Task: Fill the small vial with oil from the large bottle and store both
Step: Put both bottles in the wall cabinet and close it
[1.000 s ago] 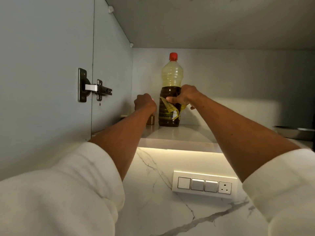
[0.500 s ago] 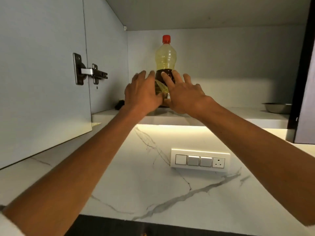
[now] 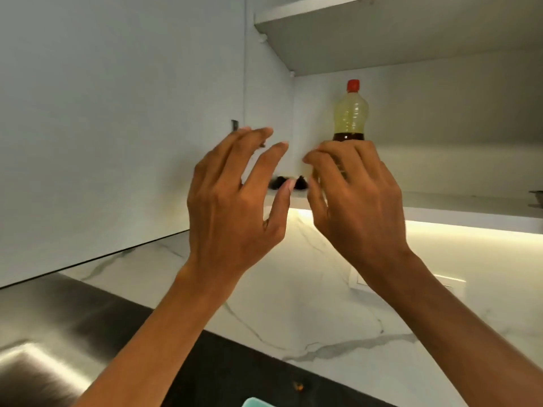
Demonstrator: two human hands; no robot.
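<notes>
Here, beside the pale grey cabinet door (image 3: 117, 118), the left hand (image 3: 232, 210) hovers with fingers spread, holding nothing, and the right hand (image 3: 363, 210), fingers loose and empty, overlaps the tall red-capped plastic oil bottle (image 3: 351, 114) standing upright on the white shelf (image 3: 458, 205).

We find the large bottle (image 3: 351, 113) upright on the lower cabinet shelf (image 3: 455, 207), towards its left end and beneath the upper shelf (image 3: 382, 30). Our right hand (image 3: 358, 201) is raised in front of the bottle's lower half, with our left hand (image 3: 232, 207) just beside it to the left. The cabinet door (image 3: 117, 127) stands open left of both. Below the shelf runs the backsplash (image 3: 323, 304), with a switch plate (image 3: 452, 284) partly behind our right wrist.
</notes>
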